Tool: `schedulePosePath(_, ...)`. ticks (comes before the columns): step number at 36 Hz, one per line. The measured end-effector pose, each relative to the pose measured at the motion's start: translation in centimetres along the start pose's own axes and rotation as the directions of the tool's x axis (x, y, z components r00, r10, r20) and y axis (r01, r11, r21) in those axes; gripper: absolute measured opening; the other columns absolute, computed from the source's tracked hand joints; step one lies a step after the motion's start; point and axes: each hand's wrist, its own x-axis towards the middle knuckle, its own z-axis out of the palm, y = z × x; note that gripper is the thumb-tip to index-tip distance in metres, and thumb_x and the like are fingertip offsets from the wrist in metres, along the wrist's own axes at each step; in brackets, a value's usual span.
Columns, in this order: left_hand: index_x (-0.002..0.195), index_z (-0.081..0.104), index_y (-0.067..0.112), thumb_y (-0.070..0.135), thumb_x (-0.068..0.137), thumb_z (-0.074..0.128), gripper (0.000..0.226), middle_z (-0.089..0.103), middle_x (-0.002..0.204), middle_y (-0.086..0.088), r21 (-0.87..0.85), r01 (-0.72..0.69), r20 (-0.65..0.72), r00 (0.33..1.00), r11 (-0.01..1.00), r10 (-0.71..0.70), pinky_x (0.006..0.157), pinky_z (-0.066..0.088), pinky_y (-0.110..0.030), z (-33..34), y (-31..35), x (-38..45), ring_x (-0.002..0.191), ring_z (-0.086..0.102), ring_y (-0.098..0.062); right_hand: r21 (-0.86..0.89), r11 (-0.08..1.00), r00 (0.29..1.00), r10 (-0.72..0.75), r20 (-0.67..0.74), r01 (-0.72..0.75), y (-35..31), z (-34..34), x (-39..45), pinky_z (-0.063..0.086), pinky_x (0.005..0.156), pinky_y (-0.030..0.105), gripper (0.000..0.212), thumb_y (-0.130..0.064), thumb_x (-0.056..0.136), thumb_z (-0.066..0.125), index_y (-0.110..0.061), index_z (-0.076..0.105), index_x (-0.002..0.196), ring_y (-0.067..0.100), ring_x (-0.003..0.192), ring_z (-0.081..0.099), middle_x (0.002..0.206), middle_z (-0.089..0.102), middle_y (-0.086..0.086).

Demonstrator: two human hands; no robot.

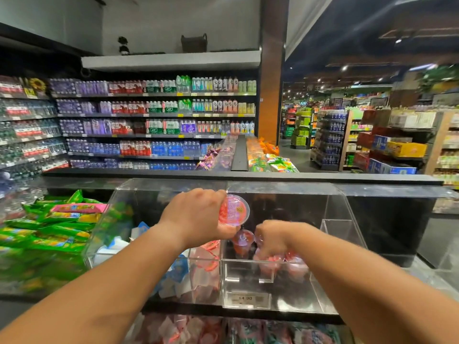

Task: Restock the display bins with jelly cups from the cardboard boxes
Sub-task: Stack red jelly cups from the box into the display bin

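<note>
So both arms are reaching forward over a clear acrylic display bin [285,291] on the store counter. The left hand [198,214] is up at about the level of the bin's back top edge, fingers curled around a jelly cup [234,210] with its pink-red foil lid turned toward the camera; thumb looks to be under it and the other fingers over the top, so it's a firm closed grip on that cup. The right hand [272,240] sits lower and just to the right, down inside the bin, fingers bunched downward among the red jelly cups [295,265] piled at the bottom. It's motion-blurred, so I honestly can't tell if it's pinching one or just touching the pile. Between the two hands, just below the left one, there's another small cup [243,240] with a clear dome and red filling, right next to the right hand's fingers; can't say whether anything is holding it. The bin's front has a price tag [246,298] reading 14.90. The compartment to the left holds white and blue packets [173,271], and further left is a heap of green snack bags [47,234]. Drink shelves [154,122] fill the background.
</note>
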Motion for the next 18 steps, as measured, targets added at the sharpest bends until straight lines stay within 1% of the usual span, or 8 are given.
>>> schedulePosePath(2, 0.113, 0.049, 0.029, 0.078, 0.078, 0.055, 0.061, 0.063, 0.11, 0.006, 0.004, -0.01, 0.005, 1.0, 1.0, 0.01, 0.076, 0.045, -0.035, -0.1, 0.2, 0.3, 0.101, 0.058, -0.019, 0.339, 0.941, 0.998, 0.014, -0.066, 0.009, 0.0, -2.8, -1.8, 0.059, 0.084, 0.044, 0.041, -0.041, 0.08, 0.071, -0.012, 0.069, 0.109, 0.03, 0.091, 0.069, 0.102, 0.072, 0.01)
schedulePosePath(3, 0.112, 0.049, 0.029, 0.077, 0.078, 0.055, 0.06, 0.063, 0.109, 0.006, 0.009, -0.015, 0.005, 1.0, 1.0, 0.015, 0.075, 0.043, -0.035, -0.2, 0.4, 0.5, 0.101, 0.058, -0.019, 0.546, 0.837, 0.999, 0.006, -0.054, 0.025, 0.1, -4.1, -2.5, 0.06, 0.082, 0.043, 0.034, -0.033, 0.087, 0.069, -0.009, 0.068, 0.111, 0.029, 0.088, 0.069, 0.101, 0.072, 0.012)
schedulePosePath(5, 0.116, 0.05, 0.028, 0.078, 0.079, 0.054, 0.062, 0.063, 0.11, 0.006, 0.013, -0.022, 0.005, 1.0, 1.0, 0.022, 0.076, 0.045, -0.036, -0.4, 0.7, 1.0, 0.102, 0.058, -0.02, 0.845, 0.533, 0.996, -0.091, 0.001, 0.048, 0.1, -6.2, -4.0, 0.057, 0.071, 0.035, 0.031, -0.031, 0.098, 0.059, -0.004, 0.066, 0.11, 0.026, 0.079, 0.066, 0.096, 0.069, 0.015)
schedulePosePath(7, 0.117, 0.051, 0.027, 0.079, 0.079, 0.054, 0.064, 0.063, 0.111, 0.006, -0.021, -0.023, -0.006, 1.0, 1.0, 0.023, 0.078, 0.047, -0.037, -0.7, 1.0, 1.5, 0.103, 0.059, -0.02, 0.926, 0.374, 0.991, -0.136, 0.004, 0.047, 0.1, -7.4, -5.3, 0.055, 0.066, 0.031, 0.039, -0.038, 0.103, 0.05, -0.003, 0.066, 0.106, 0.026, 0.075, 0.066, 0.093, 0.067, 0.016)
schedulePosePath(11, 0.118, 0.052, 0.026, 0.079, 0.077, 0.056, 0.066, 0.063, 0.112, 0.004, -0.029, -0.05, -0.042, 0.998, 0.998, 0.048, 0.082, 0.05, -0.038, -1.3, 1.6, 2.4, 0.105, 0.058, -0.021, 0.977, 0.177, 0.98, -0.178, -0.088, 0.12, 0.4, -8.4, -6.7, 0.058, 0.066, 0.033, 0.052, -0.053, 0.098, 0.049, -0.005, 0.058, 0.114, 0.031, 0.077, 0.067, 0.098, 0.065, 0.018)
schedulePosePath(13, 0.12, 0.053, 0.025, 0.079, 0.077, 0.054, 0.069, 0.063, 0.114, 0.003, -0.014, -0.058, -0.034, 0.998, 0.998, 0.057, 0.085, 0.05, -0.039, -1.4, 1.9, 2.6, 0.108, 0.058, -0.022, 0.969, 0.201, 0.977, -0.19, -0.101, 0.14, 0.6, -8.5, -6.8, 0.061, 0.07, 0.034, 0.057, -0.051, 0.088, 0.061, -0.005, 0.057, 0.12, 0.031, 0.082, 0.068, 0.102, 0.068, 0.017)
schedulePosePath(16, 0.116, 0.053, 0.024, 0.078, 0.078, 0.053, 0.065, 0.062, 0.115, 0.003, -0.006, -0.06, -0.004, 0.998, 0.998, 0.06, 0.088, 0.05, -0.039, -1.5, 2.3, 2.6, 0.11, 0.057, -0.021, 0.941, 0.301, 0.983, -0.146, -0.113, 0.152, 0.0, -8.0, -6.2, 0.06, 0.085, 0.045, 0.07, -0.031, 0.075, 0.084, -0.003, 0.054, 0.131, 0.035, 0.093, 0.07, 0.108, 0.068, 0.021)
schedulePosePath(18, 0.108, 0.051, 0.025, 0.078, 0.078, 0.054, 0.061, 0.061, 0.113, 0.004, -0.01, -0.058, -0.004, 0.998, 0.998, 0.058, 0.088, 0.05, -0.039, -1.3, 2.3, 2.5, 0.11, 0.056, -0.021, 0.934, 0.313, 0.985, -0.076, -0.154, 0.171, -0.5, -7.6, -5.9, 0.059, 0.089, 0.048, 0.044, -0.018, 0.083, 0.08, -0.008, 0.06, 0.12, 0.032, 0.091, 0.07, 0.103, 0.068, 0.018)
